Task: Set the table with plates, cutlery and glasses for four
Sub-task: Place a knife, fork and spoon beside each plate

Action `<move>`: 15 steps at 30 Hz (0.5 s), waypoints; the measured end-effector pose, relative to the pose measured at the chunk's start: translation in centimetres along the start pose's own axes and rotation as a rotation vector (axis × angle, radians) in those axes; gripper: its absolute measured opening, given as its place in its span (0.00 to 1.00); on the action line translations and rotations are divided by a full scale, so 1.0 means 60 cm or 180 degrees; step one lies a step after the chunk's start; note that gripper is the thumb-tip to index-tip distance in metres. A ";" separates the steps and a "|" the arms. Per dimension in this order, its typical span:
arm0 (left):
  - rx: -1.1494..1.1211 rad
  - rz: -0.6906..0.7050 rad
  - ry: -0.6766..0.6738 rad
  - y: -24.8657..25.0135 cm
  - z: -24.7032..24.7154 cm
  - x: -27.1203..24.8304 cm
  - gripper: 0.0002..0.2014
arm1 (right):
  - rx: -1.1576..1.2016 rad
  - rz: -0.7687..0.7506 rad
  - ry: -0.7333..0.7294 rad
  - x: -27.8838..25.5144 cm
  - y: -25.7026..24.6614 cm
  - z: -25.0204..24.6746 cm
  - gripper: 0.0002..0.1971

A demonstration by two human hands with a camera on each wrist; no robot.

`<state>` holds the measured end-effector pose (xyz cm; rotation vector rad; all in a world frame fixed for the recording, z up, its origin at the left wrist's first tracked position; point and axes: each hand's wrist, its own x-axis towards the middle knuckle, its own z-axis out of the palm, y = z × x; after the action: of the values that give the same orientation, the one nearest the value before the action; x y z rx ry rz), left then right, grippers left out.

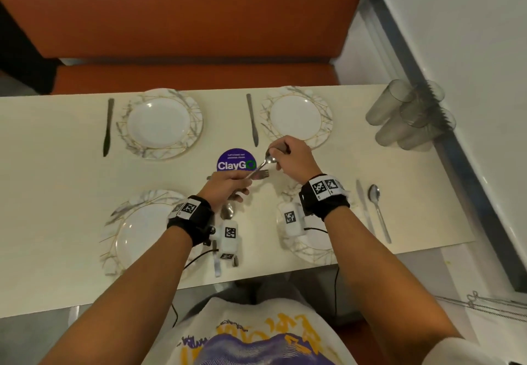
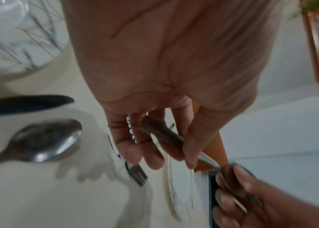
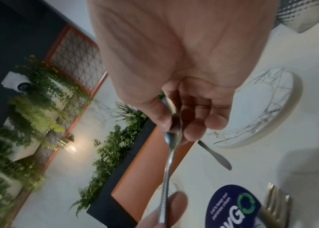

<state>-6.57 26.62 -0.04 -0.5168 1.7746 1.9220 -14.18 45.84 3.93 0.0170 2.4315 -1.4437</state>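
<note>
Four marbled plates sit on the cream table [image 1: 57, 165]: far left [image 1: 159, 125], far right [image 1: 296, 116], near left [image 1: 137, 233], and near right [image 1: 313, 247] partly under my wrist. My left hand [image 1: 236, 188] grips a bundle of cutlery over the table's middle; fork tines [image 1: 261, 175] stick out of it. My right hand [image 1: 275, 155] pinches the bowl of a spoon [image 1: 266, 162] whose handle [image 3: 166, 177] runs down into the left hand's grip. In the left wrist view the left fingers [image 2: 150, 160] curl round that handle [image 2: 164, 135] and a fork [image 2: 138, 174].
A knife lies left of each far plate [image 1: 107, 128] [image 1: 252, 119]. A knife [image 1: 363, 205] and spoon [image 1: 377, 210] lie right of the near right plate; another spoon [image 1: 228, 210] lies by the near left plate. Several grey glasses [image 1: 410, 116] stand at the far right by the wall. A purple sticker [image 1: 235, 159] marks the centre.
</note>
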 end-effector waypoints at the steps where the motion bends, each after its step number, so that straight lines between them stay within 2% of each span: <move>1: -0.0167 0.0021 0.0083 -0.001 -0.020 -0.006 0.10 | 0.0123 0.0027 0.0071 0.000 -0.006 0.005 0.04; 5: -0.0752 0.0160 0.0444 0.011 -0.081 -0.016 0.15 | 0.0639 0.0198 0.0252 -0.002 -0.022 0.033 0.05; 8: -0.1261 0.0286 0.0577 0.035 -0.104 -0.021 0.07 | 0.0832 0.0277 0.0238 -0.013 -0.026 0.067 0.05; 10: -0.1483 0.0376 0.0666 0.047 -0.113 -0.021 0.02 | 0.0864 0.0325 0.0118 -0.025 -0.031 0.085 0.05; 13: -0.1534 0.0495 0.0740 0.056 -0.105 -0.017 0.04 | 0.0690 0.0350 -0.0193 -0.045 -0.039 0.107 0.10; 15: -0.1476 0.0568 0.0885 0.055 -0.091 -0.010 0.06 | 0.0507 0.0286 -0.0277 -0.052 -0.039 0.123 0.08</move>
<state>-8.20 20.98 2.51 -0.8429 1.5682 2.5094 -9.70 38.83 3.49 0.0957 2.2129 -1.5603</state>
